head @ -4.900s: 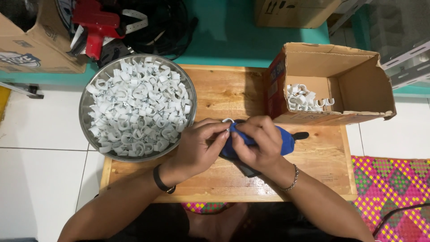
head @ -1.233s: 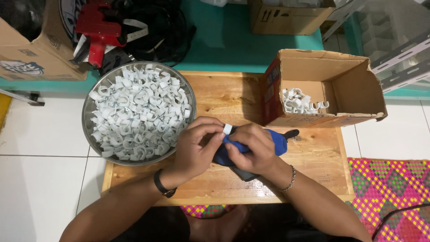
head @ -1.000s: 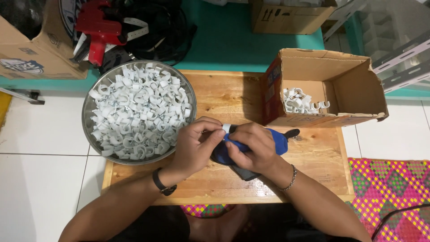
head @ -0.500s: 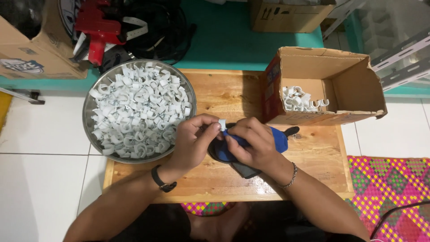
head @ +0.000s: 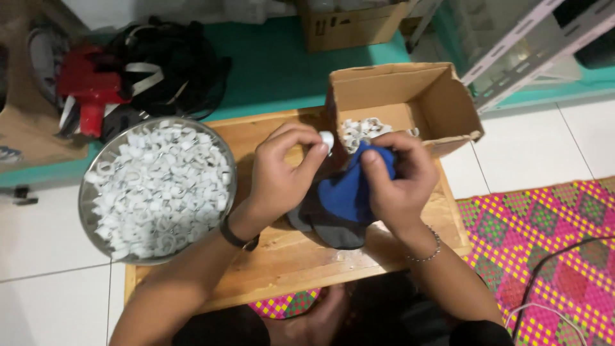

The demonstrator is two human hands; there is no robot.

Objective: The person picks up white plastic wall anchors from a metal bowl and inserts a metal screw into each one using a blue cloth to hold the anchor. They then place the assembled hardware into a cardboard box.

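My left hand point(head: 282, 173) pinches a small white plastic clip point(head: 327, 138) between thumb and fingertips, raised above the wooden table point(head: 288, 256). My right hand point(head: 400, 179) grips a blue and grey tool point(head: 339, 205) just right of the clip, fingers wrapped over its blue top. A round metal bowl point(head: 86, 192) heaped with several white plastic clips point(head: 160, 186) sits on the table's left end. An open cardboard box point(head: 442, 96) stands at the table's right end, with a few white clips point(head: 359, 131) inside, partly hidden by my hands.
Behind the table on the teal floor lie a red tool point(head: 93, 90) and black straps point(head: 173, 64), with cardboard boxes point(head: 352, 25) further back. A metal shelf frame point(head: 525, 51) stands at the right. A colourful woven mat point(head: 551, 243) and a cable point(head: 544, 275) lie lower right.
Both hands have lifted up and to the right, toward the cardboard box, carrying the clip and the tool. The view has tilted and shifted.
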